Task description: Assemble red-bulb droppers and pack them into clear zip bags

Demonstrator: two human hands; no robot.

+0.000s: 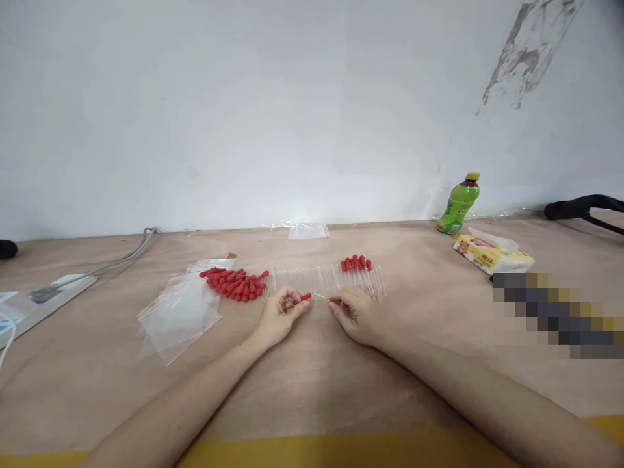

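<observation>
Below a scuffed white wall (pixel 244 117), on a creased brown-covered surface (pixel 312 390), the right hand (pixel 358 315) pinches a slim clear tube (pixel 320 296), probably light, stiff, fragile, best held near its tip, just beside the soft-looking red rubbery bulb (pixel 305 298) pinched in the left hand's (pixel 279 315) fingertips.

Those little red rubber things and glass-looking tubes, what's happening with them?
The left hand pinches a red rubber bulb, and the right hand holds a thin clear tube pointing toward it. Whether the two touch is too small to tell. Behind the hands lies a row of clear tubes; at its right end, several have red bulbs at their far ends. A pile of loose red bulbs lies to the left, beside clear plastic bags.
</observation>
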